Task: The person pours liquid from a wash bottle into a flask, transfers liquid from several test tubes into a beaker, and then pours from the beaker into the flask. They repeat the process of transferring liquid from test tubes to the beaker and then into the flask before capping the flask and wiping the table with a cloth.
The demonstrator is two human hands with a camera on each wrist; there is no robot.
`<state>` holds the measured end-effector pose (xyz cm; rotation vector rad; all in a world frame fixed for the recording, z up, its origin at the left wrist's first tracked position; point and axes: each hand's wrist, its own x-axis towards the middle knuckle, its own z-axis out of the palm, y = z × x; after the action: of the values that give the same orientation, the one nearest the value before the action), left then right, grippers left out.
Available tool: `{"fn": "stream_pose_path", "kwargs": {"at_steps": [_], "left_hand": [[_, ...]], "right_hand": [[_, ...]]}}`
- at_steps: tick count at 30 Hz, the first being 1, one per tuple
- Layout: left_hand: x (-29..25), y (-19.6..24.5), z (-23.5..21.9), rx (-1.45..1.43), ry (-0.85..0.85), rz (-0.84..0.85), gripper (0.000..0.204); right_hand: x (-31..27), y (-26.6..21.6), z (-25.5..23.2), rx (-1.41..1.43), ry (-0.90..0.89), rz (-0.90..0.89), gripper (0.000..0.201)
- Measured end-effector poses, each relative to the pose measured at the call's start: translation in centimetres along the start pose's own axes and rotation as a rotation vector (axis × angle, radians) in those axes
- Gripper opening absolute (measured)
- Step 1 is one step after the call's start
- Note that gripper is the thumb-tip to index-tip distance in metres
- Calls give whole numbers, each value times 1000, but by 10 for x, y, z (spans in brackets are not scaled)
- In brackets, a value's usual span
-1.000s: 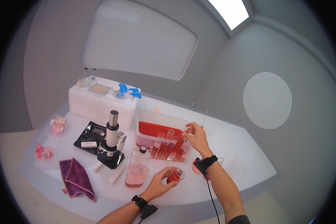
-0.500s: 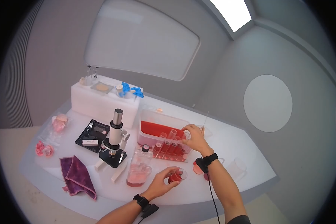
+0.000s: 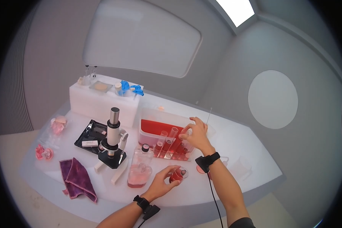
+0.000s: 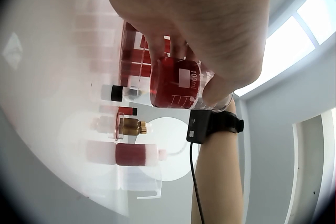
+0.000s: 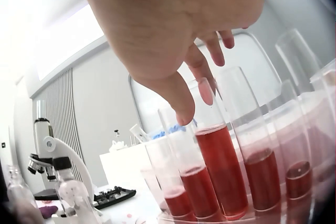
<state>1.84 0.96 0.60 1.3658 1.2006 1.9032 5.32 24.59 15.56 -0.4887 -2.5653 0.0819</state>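
Note:
In the head view my left hand (image 3: 161, 184) grips a small glass beaker (image 3: 176, 176) of red liquid low over the table front. A 100ml mark shows on its side in the left wrist view, where the palm covers part of it. My right hand (image 3: 197, 135) is above a clear rack (image 3: 171, 156) of several test tubes. In the right wrist view its thumb and forefinger pinch the top of the fullest test tube (image 5: 223, 169), the fingertip showing through the glass. Other tubes (image 5: 262, 176) with less red liquid stand beside it.
Behind the rack sits a plastic tub (image 3: 146, 140) with red in it. A pink-liquid bottle (image 3: 140, 173), a microscope (image 3: 113, 138), a black tray (image 3: 88, 140) and a purple cloth (image 3: 79, 178) lie leftward. A white block (image 3: 102, 108) holds blue gloves (image 3: 124, 87).
My right hand has shifted a little over the rack, its thumb now lower at the tubes. My left hand keeps the beaker in nearly the same place, turned slightly.

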Motion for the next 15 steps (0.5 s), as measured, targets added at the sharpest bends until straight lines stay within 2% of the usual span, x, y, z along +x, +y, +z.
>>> {"fn": "stream_pose_path", "kwargs": {"at_steps": [3,5,7,9,10,15], "left_hand": [[-1,2,-1,12,3,-6,59],[-1,4,-1,-32,-11,-61,61],[0,-1,-1,-48,-11,-70,61],[0,-3,-2,-60,-14,-84,62],[0,-2,-2,-74,-7,-84,62],[0,1,-2,-132,-6,-109,62]], "right_hand": [[-2,-8,-35,108,82,108,31],[-6,1,-50,496,241,117,33],[-20,-2,-60,506,307,119,33],[-39,-16,-69,1063,386,215,30],[-48,-15,-66,1112,409,196,24],[-99,-18,-49,1207,257,169,25]]}}
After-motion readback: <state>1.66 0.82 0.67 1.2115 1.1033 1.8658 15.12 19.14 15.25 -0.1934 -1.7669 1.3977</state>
